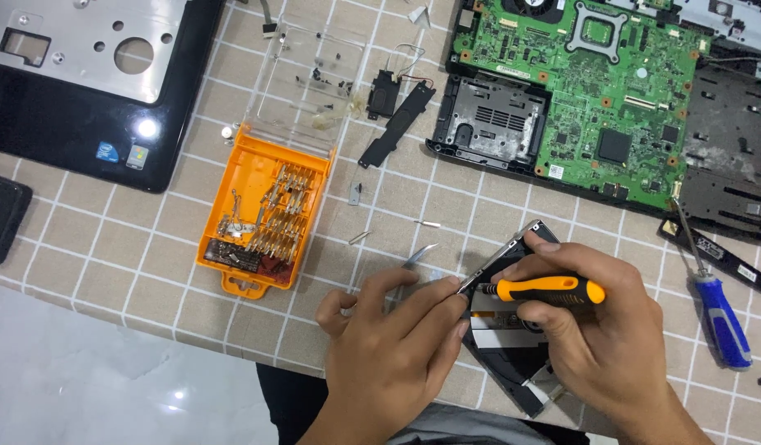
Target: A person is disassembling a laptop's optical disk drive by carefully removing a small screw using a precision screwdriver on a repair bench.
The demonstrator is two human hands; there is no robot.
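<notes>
From the head view, the right hand is clenched around a screwdriver with an orange and black handle, lying nearly level with its tip aimed left at the edge of a flat optical drive, which rests tilted at the near edge of the desk, partly over the lip. The left hand has its fingers pinched on the drive's metal rim, just beside the tip. The likeliest trouble, as I judge it, is the tip slipping off a small screw and jabbing those fingertips, because they sit so close; the drive could also slide off the edge, since little of it seems supported. The drive itself is thin, black with a bright metal frame (its near corner hidden by the wrists). Farther back lie an open orange bit case, a green motherboard and a blue-handled screwdriver.
</notes>
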